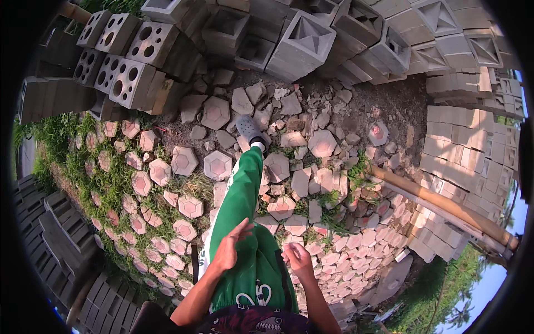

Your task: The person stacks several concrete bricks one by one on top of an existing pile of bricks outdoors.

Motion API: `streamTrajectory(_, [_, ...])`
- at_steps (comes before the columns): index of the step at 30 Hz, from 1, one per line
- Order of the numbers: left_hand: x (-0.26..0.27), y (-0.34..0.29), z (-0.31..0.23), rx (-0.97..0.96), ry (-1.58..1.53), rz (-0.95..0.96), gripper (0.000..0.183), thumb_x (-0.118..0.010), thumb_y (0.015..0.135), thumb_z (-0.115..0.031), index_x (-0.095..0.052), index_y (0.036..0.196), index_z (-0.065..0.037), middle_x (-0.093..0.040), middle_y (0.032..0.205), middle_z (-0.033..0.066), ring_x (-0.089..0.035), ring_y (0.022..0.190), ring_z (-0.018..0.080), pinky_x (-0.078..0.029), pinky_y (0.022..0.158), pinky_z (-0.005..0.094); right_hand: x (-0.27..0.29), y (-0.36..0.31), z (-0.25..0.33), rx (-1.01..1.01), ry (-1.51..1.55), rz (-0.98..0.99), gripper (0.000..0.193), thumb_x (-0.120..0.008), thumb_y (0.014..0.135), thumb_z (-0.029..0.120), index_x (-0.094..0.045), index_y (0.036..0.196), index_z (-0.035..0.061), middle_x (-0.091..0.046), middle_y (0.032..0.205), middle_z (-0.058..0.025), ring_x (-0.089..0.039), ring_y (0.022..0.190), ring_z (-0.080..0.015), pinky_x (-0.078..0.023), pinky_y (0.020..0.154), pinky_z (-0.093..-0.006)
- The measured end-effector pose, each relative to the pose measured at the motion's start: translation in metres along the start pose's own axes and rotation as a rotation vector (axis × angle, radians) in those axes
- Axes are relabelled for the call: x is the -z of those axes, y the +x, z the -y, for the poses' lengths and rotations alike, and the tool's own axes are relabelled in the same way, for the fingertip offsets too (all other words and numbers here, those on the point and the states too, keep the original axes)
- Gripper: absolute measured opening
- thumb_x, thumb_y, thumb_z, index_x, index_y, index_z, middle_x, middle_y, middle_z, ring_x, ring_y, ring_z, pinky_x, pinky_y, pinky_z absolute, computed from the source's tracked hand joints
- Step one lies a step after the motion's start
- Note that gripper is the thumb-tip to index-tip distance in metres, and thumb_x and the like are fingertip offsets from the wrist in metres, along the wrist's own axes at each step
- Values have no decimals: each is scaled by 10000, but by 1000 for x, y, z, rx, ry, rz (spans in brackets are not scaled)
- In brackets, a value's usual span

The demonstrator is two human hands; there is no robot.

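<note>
My left hand (227, 250) hangs in front of my green trousers (236, 200), its fingers stretched out and nothing in it. To the right of the trousers is my right hand (298, 259), fingers curled loosely inward, with no object showing in it. One leg reaches forward, and its foot in a grey clog (248, 128) rests among broken paving pieces. Near that foot lie hexagonal pavers, among them a grey one with a pinkish centre (217, 166) and another pale paver (216, 113). Neither hand touches a paver or block.
Hollow concrete blocks (132, 83) are stacked at the far left, with square vent blocks (303, 44) along the back. More block stacks (459, 145) stand at the right, beside a bamboo pole (445, 205). Loose rubble (328, 119) and grass (105, 183) make the ground uneven.
</note>
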State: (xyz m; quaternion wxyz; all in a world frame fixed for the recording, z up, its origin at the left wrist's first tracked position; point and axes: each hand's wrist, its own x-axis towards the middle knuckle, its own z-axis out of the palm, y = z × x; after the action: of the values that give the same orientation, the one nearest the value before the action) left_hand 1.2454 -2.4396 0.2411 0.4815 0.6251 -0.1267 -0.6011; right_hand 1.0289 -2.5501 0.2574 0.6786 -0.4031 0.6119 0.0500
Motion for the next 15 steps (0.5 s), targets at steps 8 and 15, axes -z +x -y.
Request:
streamTrajectory(8, [21,97,-121,252,84,-191,567,-207,1025,-287,-676,1044,32,-671,1085,137,-583,1055,272,-406,976,353,-2,120,185,3,-91,37,273,-572,942,255,-573,1041,0,-613,828,-35,-575,722,-91,-459,635,-221])
streamTrajectory(15, [40,160,-171,137,48,-223,419,-411,1007,-277,-704,968,20,-674,1069,123,-600,995,238,-440,919,337,-12,159,292,4,-59,6,296,-550,951,276,-585,1078,11,-621,838,-44,-576,734,-99,-456,625,-225])
